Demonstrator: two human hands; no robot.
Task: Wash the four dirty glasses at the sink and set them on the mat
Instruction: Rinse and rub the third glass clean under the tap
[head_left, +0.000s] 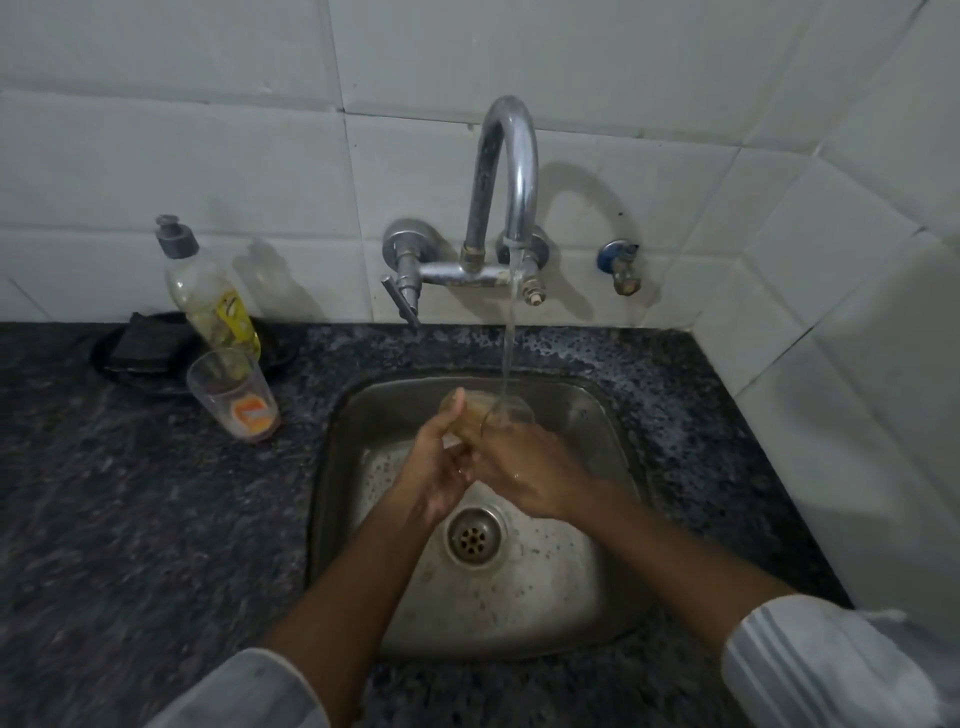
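Note:
Over the steel sink (613, 519) I hold a clear glass (485, 410) tilted under the running stream from the tap (506, 171). My left hand (436, 467) grips its left side, thumb up along the wall. From the right, my right hand (524, 478) wraps the glass. Water falls onto the glass rim. A second glass (234, 397), clear with an orange label, stands upright on the dark counter left of the sink. No mat is in view.
A dish-soap bottle (208, 296) leans at the back left, beside a black scrub pad (140, 343) on a dark dish. A small blue valve (621, 265) sticks out of the tiled wall at right. The drain (474, 535) lies below my hands.

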